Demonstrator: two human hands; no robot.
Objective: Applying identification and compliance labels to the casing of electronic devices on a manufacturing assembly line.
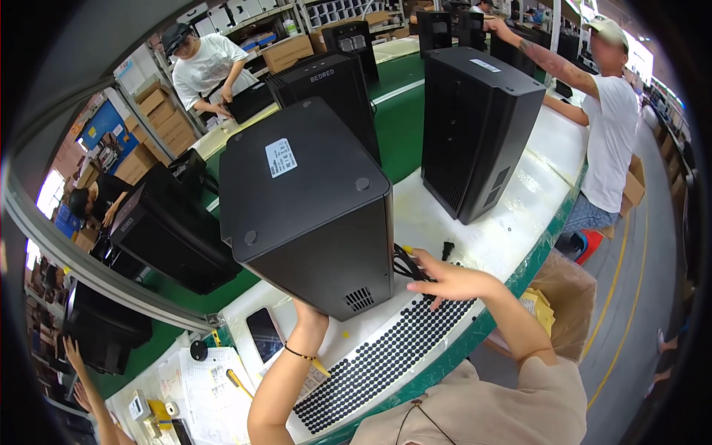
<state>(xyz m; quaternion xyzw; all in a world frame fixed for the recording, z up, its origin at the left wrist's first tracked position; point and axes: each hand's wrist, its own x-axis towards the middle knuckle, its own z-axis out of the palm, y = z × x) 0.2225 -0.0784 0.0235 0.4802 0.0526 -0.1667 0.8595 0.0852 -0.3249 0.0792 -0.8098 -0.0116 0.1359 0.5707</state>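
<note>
A large black computer case (319,215) stands tilted in front of me, with a white label (281,157) and small round feet on its upper face. My left hand (309,317) reaches the case's lower edge, and the case hides its fingers. To the right of the case my right hand (449,278) has its fingers apart, against a looped black cable (405,264). A black plug (448,249) shows just beyond that hand. Below the case lies a sheet of small round black pads (386,356), set in rows.
Another black case (478,126) stands at the right, and more cases (322,81) line the green belt (400,100). A phone (264,334), papers (211,393) and a yellow cutter (239,383) lie at the left. Co-workers stand around; a carton (567,297) sits beside the bench.
</note>
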